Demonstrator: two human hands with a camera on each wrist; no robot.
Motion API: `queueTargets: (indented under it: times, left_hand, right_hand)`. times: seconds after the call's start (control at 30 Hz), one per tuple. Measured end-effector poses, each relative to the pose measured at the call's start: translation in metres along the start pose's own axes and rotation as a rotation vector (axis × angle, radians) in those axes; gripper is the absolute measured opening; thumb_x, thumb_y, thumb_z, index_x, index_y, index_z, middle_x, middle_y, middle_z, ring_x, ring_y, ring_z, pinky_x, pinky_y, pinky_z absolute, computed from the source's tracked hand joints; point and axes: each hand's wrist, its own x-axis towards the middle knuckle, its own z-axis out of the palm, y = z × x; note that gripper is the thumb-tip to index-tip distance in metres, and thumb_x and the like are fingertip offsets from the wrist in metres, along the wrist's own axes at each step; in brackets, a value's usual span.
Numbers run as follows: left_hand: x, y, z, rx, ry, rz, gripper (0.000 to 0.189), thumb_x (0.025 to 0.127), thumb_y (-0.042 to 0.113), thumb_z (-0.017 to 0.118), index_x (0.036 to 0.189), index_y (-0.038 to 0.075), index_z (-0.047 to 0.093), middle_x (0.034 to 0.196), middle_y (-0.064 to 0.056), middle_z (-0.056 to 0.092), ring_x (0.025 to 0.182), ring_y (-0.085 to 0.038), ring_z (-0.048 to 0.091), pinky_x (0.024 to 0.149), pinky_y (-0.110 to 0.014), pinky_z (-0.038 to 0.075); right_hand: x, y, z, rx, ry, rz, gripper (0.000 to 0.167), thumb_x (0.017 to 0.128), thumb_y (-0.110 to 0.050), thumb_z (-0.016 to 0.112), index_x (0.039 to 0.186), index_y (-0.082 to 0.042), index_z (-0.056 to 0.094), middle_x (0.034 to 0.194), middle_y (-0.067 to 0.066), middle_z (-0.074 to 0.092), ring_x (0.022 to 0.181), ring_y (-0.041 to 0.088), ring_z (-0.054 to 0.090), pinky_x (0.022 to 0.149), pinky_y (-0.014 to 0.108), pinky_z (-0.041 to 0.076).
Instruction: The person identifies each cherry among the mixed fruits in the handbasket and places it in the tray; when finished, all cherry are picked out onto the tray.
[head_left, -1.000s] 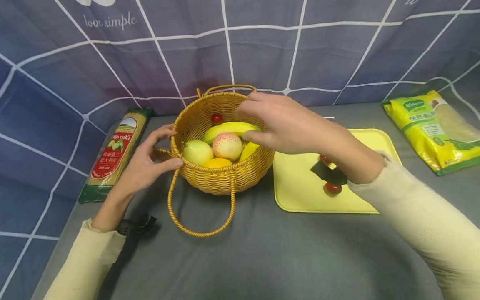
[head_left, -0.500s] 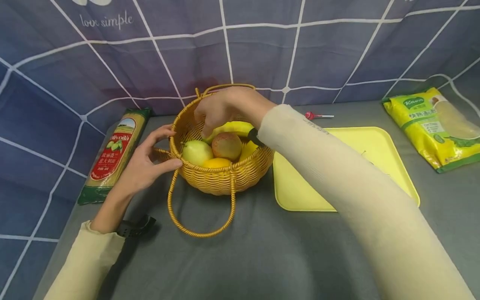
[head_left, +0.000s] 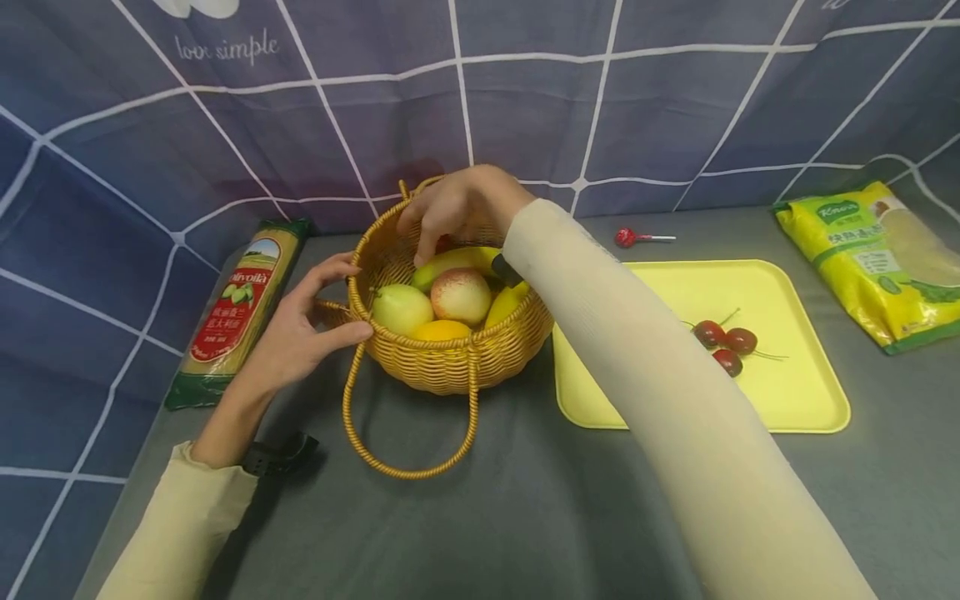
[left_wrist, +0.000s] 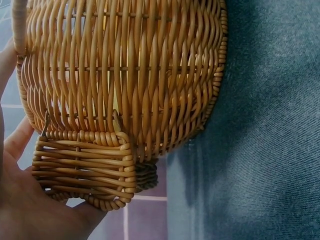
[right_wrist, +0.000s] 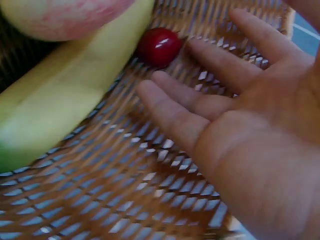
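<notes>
A yellow wicker basket (head_left: pixel 442 375) holds a pear (head_left: pixel 401 309), a peach (head_left: pixel 461 296), an orange-yellow fruit (head_left: pixel 441 331) and bananas (head_left: pixel 507 302). My left hand (head_left: pixel 300 325) grips its left side, thumb and fingers at the rim. In the left wrist view that hand is around a small woven tab (left_wrist: pixel 85 167) on the basket's side. My right hand (head_left: pixel 459 207) is over the far inside of the basket, palm facing in. Its fingers are extended and hold nothing, close to a red cherry (right_wrist: pixel 159 47) beside a banana (right_wrist: pixel 65 82).
Right of the basket lies a yellow tray (head_left: pixel 798 387) with 3 cherries (head_left: pixel 726 340), partly behind the right sleeve. A red lollipop (head_left: pixel 626 237) lies behind it. A spaghetti pack (head_left: pixel 238 304) is at left, a yellow Knorr bag (head_left: pixel 873 258) at far right. The basket handle (head_left: pixel 408 473) hangs forward.
My right hand has moved left from the basket's right rim to its far inside, then lifted slightly. My left hand keeps its grip on the basket.
</notes>
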Motion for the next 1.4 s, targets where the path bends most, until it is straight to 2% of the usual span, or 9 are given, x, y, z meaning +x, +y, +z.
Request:
queueTargets:
  times: [0.2, 0.37, 0.43, 0.6, 0.7, 0.9, 1.0, 1.17, 1.4]
  left_hand:
    - [-0.001, 0.001, 0.001, -0.002, 0.000, 0.003, 0.061, 0.084, -0.005, 0.071, 0.140, 0.005, 0.048, 0.151, -0.005, 0.039, 0.114, -0.019, 0.050, 0.084, -0.021, 0.046]
    - [-0.003, 0.001, -0.001, 0.011, 0.008, -0.002, 0.061, 0.084, -0.005, 0.071, 0.139, 0.005, 0.048, 0.151, -0.004, 0.039, 0.114, -0.018, 0.049, 0.084, -0.021, 0.046]
    - [-0.003, 0.002, -0.001, 0.018, 0.009, -0.008, 0.061, 0.084, -0.004, 0.072, 0.139, 0.006, 0.048, 0.151, -0.004, 0.039, 0.115, -0.018, 0.048, 0.084, -0.021, 0.046]
    - [-0.002, 0.002, -0.001, 0.029, 0.010, -0.019, 0.060, 0.084, -0.001, 0.072, 0.139, 0.007, 0.049, 0.152, -0.003, 0.039, 0.118, -0.017, 0.046, 0.084, -0.022, 0.045]
    - [-0.002, 0.001, 0.000, 0.037, 0.010, -0.022, 0.060, 0.085, 0.000, 0.072, 0.140, 0.006, 0.048, 0.152, -0.003, 0.038, 0.117, -0.017, 0.047, 0.084, -0.022, 0.045]
    - [-0.001, 0.000, 0.000, 0.039, 0.002, -0.019, 0.060, 0.085, 0.000, 0.072, 0.140, 0.006, 0.048, 0.152, -0.004, 0.038, 0.115, -0.017, 0.047, 0.082, -0.021, 0.046]
    - [0.000, 0.000, 0.001, 0.031, 0.001, -0.012, 0.060, 0.085, -0.001, 0.072, 0.140, 0.006, 0.048, 0.152, -0.004, 0.038, 0.117, -0.017, 0.047, 0.083, -0.021, 0.046]
    - [0.001, 0.001, 0.001, 0.026, 0.004, -0.005, 0.060, 0.084, -0.002, 0.072, 0.139, 0.006, 0.049, 0.151, -0.003, 0.039, 0.118, -0.017, 0.047, 0.084, -0.021, 0.045]
    - [0.000, 0.003, 0.000, 0.038, 0.005, -0.014, 0.061, 0.085, 0.000, 0.072, 0.140, 0.007, 0.048, 0.152, -0.004, 0.038, 0.116, -0.017, 0.047, 0.084, -0.021, 0.045]
  right_hand:
    - [0.004, 0.013, 0.001, 0.104, 0.017, -0.017, 0.067, 0.095, -0.027, 0.066, 0.154, -0.022, 0.035, 0.159, -0.004, 0.023, 0.142, 0.018, 0.027, 0.114, 0.039, 0.026]
    - [0.005, 0.009, 0.006, 0.119, 0.031, -0.063, 0.048, 0.096, -0.023, 0.064, 0.139, -0.011, 0.046, 0.135, 0.003, 0.042, 0.127, 0.021, 0.038, 0.110, 0.042, 0.030]
    - [0.006, 0.008, 0.007, 0.104, 0.035, -0.062, 0.045, 0.096, -0.023, 0.064, 0.137, -0.011, 0.048, 0.132, 0.003, 0.045, 0.125, 0.020, 0.039, 0.109, 0.043, 0.030]
    - [0.010, 0.009, 0.008, 0.017, 0.064, -0.028, 0.044, 0.096, -0.027, 0.064, 0.138, -0.016, 0.056, 0.141, -0.003, 0.047, 0.132, 0.016, 0.040, 0.108, 0.046, 0.034]
    - [0.012, 0.010, 0.008, -0.018, 0.067, -0.020, 0.044, 0.096, -0.030, 0.062, 0.138, -0.019, 0.059, 0.145, -0.003, 0.047, 0.136, 0.020, 0.039, 0.108, 0.046, 0.036]
    - [0.011, 0.010, 0.009, -0.008, 0.039, -0.003, 0.047, 0.097, -0.032, 0.060, 0.142, -0.019, 0.054, 0.148, -0.001, 0.043, 0.139, 0.027, 0.036, 0.110, 0.044, 0.033]
    - [0.006, 0.008, 0.007, -0.011, 0.042, -0.025, 0.050, 0.097, -0.030, 0.060, 0.145, -0.018, 0.049, 0.148, -0.001, 0.042, 0.136, 0.024, 0.038, 0.108, 0.041, 0.036]
    - [-0.004, 0.003, 0.003, 0.010, 0.030, -0.111, 0.050, 0.099, -0.013, 0.058, 0.147, -0.011, 0.043, 0.146, 0.006, 0.041, 0.122, 0.024, 0.047, 0.098, 0.032, 0.043]
    - [-0.020, -0.001, 0.003, 0.080, -0.008, -0.203, 0.051, 0.094, 0.005, 0.056, 0.143, -0.004, 0.045, 0.150, 0.012, 0.037, 0.108, 0.018, 0.052, 0.090, 0.029, 0.049]
